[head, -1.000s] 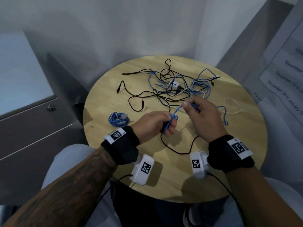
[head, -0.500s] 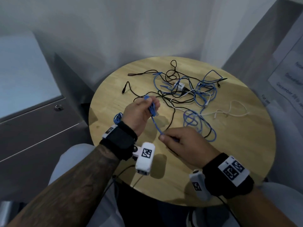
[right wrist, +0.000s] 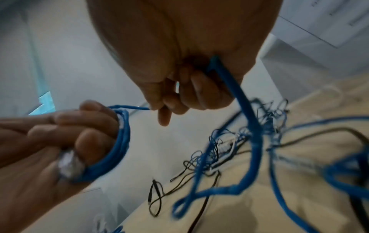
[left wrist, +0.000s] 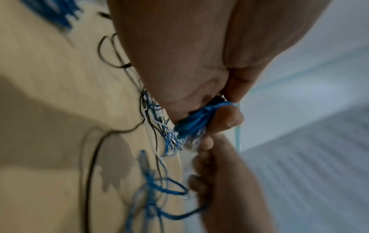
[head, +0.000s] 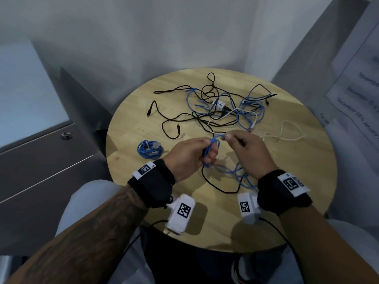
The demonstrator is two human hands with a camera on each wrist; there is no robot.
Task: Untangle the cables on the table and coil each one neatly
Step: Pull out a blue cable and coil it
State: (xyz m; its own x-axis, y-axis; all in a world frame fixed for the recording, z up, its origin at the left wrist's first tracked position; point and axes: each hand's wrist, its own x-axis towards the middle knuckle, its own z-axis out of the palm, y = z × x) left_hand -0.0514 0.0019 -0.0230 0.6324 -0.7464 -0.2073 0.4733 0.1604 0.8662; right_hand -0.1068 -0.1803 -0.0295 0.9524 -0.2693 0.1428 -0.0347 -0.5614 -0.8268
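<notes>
My left hand [head: 196, 154] grips several loops of a blue cable [head: 213, 148] wound round its fingers, with the cable's clear plug [right wrist: 69, 164] against the palm. Just to its right, my right hand [head: 244, 148] pinches the same blue cable [right wrist: 129, 107] between thumb and forefinger, and the cable runs on through its palm [right wrist: 235, 88]. The cable's loose rest [head: 240, 173] lies on the round wooden table [head: 287, 201] below my right hand. A tangle of blue, black and white cables [head: 225, 107] lies at the table's far side. In the left wrist view the gripped blue loops [left wrist: 197, 121] show under my thumb.
A coiled blue cable [head: 149, 149] lies at the table's left. A white cable loop [head: 287, 134] lies at the right. A black cable [head: 217, 185] curves near the front. A grey cabinet [head: 41, 152] stands to the left, a wall with papers [head: 359, 89] to the right.
My right hand has risen from near the table's front up to my left hand, bringing another turn of blue cable over it. My left hand moved right and nearer.
</notes>
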